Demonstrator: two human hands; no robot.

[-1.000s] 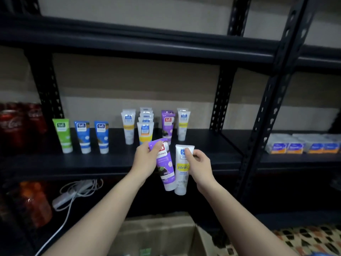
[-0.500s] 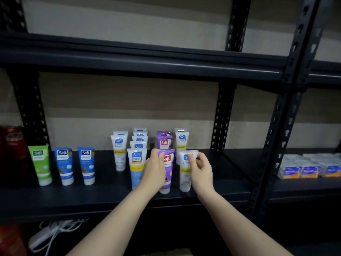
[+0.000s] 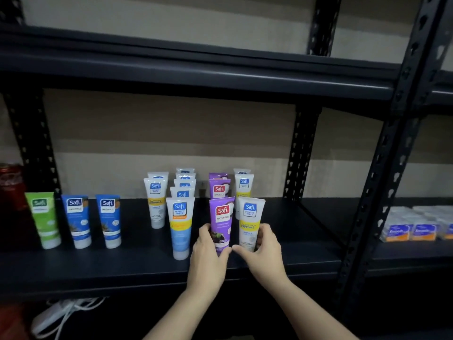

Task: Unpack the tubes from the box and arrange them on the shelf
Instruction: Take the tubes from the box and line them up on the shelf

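"Safi Naturals" stands on the purple tube at the shelf front and on the two blue tubes at nine o'clock. "Safi Perfect White" and "Vitamin C" mark the white tube. The boxes at three o'clock read "Smooth".

Both bare forearms reach up and forward from the bottom of the view and converge toward the middle. The left hand is held upright, palm turned inward, its thumb and fingers curled round the lower part of a purple tube. The right hand sits just beside it, thumb pointing left near the left hand, fingers wrapped round the base of a white tube. The two hands nearly touch.
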